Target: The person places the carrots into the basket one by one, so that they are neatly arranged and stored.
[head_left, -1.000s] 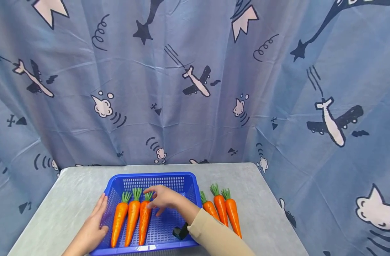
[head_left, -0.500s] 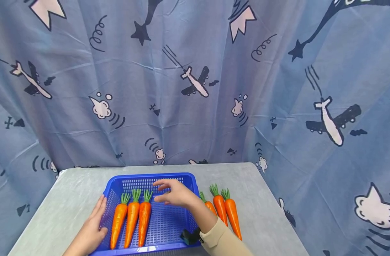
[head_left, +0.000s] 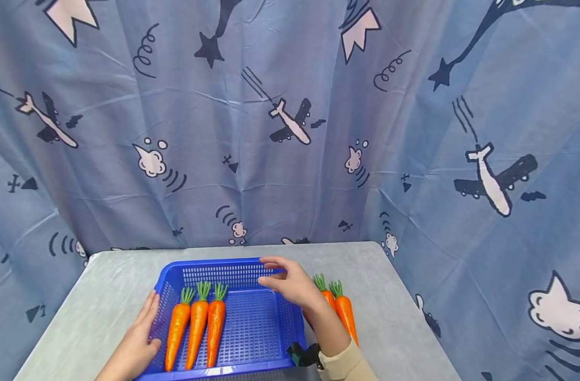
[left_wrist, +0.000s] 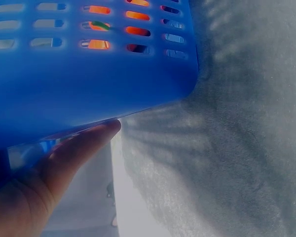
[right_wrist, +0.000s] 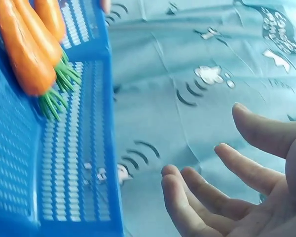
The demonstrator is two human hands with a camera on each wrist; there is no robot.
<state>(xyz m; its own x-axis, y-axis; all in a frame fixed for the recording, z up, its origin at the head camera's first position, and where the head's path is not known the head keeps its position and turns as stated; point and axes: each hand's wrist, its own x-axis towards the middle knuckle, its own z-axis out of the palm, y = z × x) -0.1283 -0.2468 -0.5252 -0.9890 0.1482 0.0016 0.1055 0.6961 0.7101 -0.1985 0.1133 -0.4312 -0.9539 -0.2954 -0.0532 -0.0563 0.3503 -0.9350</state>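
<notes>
- Right hand hovers with fingers spread and loose, holding nothing, over the far right corner of the blue basket.
- Just right of that hand, two loose carrots lie on the grey table.
- Left of it, three carrots lie side by side inside the basket.
- Left hand rests flat, fingers straight, against the basket's left wall.

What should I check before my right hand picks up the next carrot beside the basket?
1. Right hand free, fingers open: ok.
2. Left hand resting on the blue basket side: ok.
3. Room in the basket beside the three carrots inside: ok.
4. Carrots on the table within reach: ok.
5. Carrot nearest the basket in view: cannot tell, the wrist hides it.
</notes>
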